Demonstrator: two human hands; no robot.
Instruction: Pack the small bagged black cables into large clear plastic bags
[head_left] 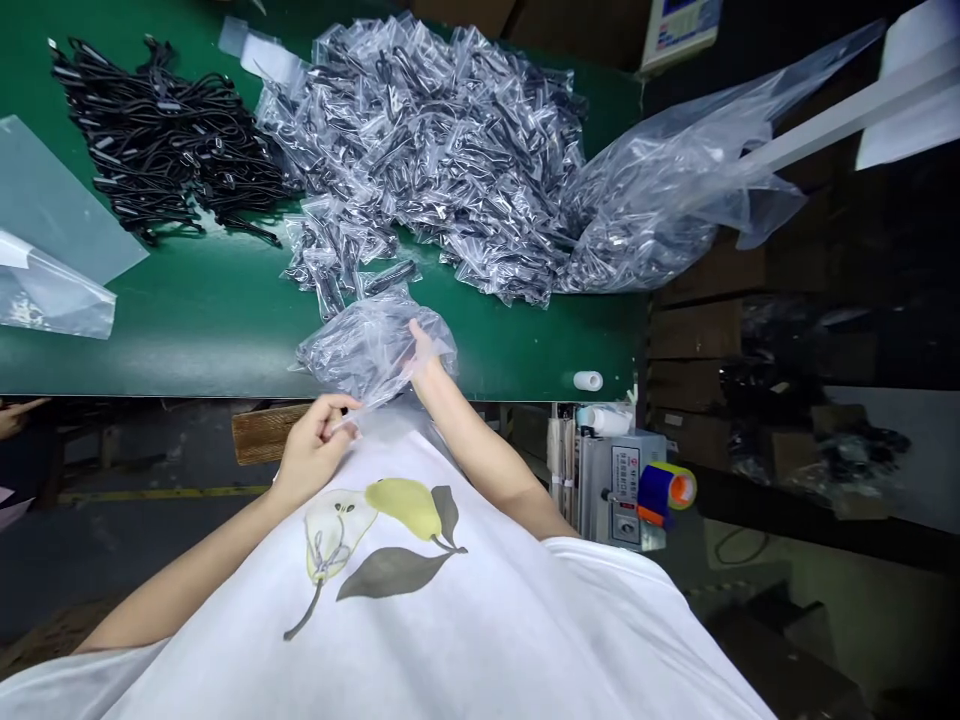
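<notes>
A large clear plastic bag (360, 350) lies bunched at the table's front edge, with dark shapes showing through its left part. My left hand (319, 440) is closed, pinching the bag's near edge between thumb and fingertips just off the table. On the bag's right side, my right hand (424, 350) grips the film with the thumb uppermost; its other fingers are hidden by the plastic. Just beyond the bag, small clear packets with black cables (330, 265) lie loose on the green table (202, 345).
Behind is a big heap of bagged cables (450, 150), beside bare black cables (172, 140) at left. A filled plastic sack (645, 210) stands right. Clear sheets (60, 200) lie far left. A white roll (588, 381) sits near the edge, above a grey machine (626, 480) with tape rolls (660, 490).
</notes>
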